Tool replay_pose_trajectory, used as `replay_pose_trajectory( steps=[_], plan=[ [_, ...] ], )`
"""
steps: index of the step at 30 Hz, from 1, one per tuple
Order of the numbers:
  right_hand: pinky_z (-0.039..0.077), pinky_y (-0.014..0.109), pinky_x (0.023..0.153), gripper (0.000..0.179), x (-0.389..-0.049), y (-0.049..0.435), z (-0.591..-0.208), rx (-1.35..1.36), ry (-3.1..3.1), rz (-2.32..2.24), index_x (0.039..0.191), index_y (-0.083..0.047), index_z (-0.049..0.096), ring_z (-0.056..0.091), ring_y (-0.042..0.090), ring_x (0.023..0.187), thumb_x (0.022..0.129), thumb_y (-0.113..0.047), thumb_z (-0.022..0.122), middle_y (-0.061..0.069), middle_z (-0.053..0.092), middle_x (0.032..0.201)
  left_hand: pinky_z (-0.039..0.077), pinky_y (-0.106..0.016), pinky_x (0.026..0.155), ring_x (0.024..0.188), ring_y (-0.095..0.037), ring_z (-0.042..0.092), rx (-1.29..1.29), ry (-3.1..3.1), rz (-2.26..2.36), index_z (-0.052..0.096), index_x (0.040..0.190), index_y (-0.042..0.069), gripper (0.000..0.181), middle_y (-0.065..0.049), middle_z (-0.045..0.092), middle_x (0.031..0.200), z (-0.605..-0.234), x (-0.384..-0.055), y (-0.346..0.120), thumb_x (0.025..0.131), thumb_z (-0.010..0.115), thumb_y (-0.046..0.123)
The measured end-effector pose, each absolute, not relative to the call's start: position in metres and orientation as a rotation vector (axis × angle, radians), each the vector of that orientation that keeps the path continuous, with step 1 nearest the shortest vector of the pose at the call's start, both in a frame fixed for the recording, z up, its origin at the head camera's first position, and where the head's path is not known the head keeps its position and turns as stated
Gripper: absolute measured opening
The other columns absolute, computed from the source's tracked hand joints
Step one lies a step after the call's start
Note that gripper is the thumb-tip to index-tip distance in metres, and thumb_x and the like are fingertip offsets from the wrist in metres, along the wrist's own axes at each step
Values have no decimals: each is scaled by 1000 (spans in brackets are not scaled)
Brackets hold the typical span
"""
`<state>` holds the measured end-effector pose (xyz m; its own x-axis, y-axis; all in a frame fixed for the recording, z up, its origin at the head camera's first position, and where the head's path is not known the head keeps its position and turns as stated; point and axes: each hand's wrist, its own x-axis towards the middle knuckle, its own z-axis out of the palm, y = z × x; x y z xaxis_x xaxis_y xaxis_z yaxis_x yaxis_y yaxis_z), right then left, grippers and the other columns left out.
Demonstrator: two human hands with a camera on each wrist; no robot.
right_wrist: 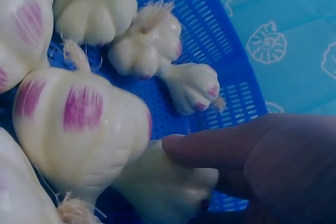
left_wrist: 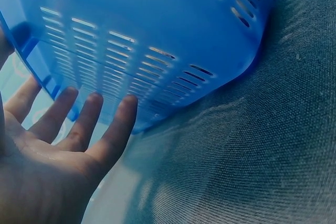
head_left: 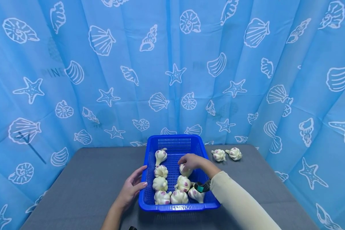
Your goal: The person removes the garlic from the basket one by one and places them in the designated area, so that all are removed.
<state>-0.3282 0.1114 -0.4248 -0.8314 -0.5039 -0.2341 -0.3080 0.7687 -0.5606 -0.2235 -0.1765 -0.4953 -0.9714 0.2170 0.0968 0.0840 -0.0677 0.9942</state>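
A blue plastic basket (head_left: 158,208) holds several white garlic bulbs (head_left: 179,197) with purple patches. My left hand (head_left: 130,187) grips the basket's left rim, thumb over the edge; in the left wrist view its other fingers (left_wrist: 113,135) lie along the slotted outer wall. Inside the basket, my right hand (head_left: 193,162) holds a garlic bulb (head_left: 185,172) on the right side, behind the other bulbs there. The right wrist view shows a finger and thumb at this bulb (right_wrist: 163,182), beside a larger-looking bulb (right_wrist: 84,124); the remaining fingers are mostly hidden.
Two more garlic bulbs (head_left: 218,155) lie on the grey tabletop (head_left: 97,188), right of the basket's back corner. A blue curtain (head_left: 175,95) with white shell prints hangs behind and at both sides. A dark object (head_left: 132,228) shows at the bottom edge.
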Motion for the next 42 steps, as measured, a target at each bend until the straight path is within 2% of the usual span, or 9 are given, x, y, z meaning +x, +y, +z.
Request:
replay_pose_trajectory(
  steps=[6, 15, 29, 35, 42],
  plan=[
    [50, 40, 89, 37, -330, 112, -427, -614, 2634, -668, 117, -1, 69, 60, 26, 106, 80, -1, 75, 8, 67, 113, 47, -49, 96, 132, -40, 41, 332, 2073, 2203, 37, 148, 14, 61, -19, 33, 152, -495, -224, -176, 93, 63, 16],
    [54, 37, 80, 36, -327, 115, -420, -561, 2689, -765, 118, -1, 68, 61, 25, 103, 82, 0, 73, 9, 67, 113, 46, -49, 97, 132, -40, 40, 316, 2060, 2219, 39, 148, 15, 60, -17, 33, 152, -495, -223, -177, 93, 64, 14],
    [52, 38, 78, 32, -313, 137, -402, -663, 2877, -945, 112, -3, 69, 63, 25, 96, 84, -18, 76, 6, 69, 103, 46, -51, 96, 132, -40, 41, 337, 2093, 2215, 40, 147, 17, 60, -17, 34, 152, -496, -222, -176, 92, 64, 15],
    [52, 41, 80, 37, -308, 154, -403, -656, 2928, -1088, 113, 0, 68, 63, 29, 99, 84, -20, 75, 10, 69, 103, 46, -50, 97, 133, -40, 40, 342, 2056, 2228, 39, 148, 15, 60, -17, 33, 152, -495, -222, -177, 93, 63, 12],
    [54, 42, 83, 42, -303, 171, -403, -542, 2951, -1288, 119, 3, 65, 65, 33, 102, 87, -21, 73, 18, 67, 111, 46, -49, 97, 133, -40, 39, 332, 2014, 2251, 39, 148, 15, 61, -17, 32, 152, -495, -222, -177, 92, 63, 10]
  ],
)
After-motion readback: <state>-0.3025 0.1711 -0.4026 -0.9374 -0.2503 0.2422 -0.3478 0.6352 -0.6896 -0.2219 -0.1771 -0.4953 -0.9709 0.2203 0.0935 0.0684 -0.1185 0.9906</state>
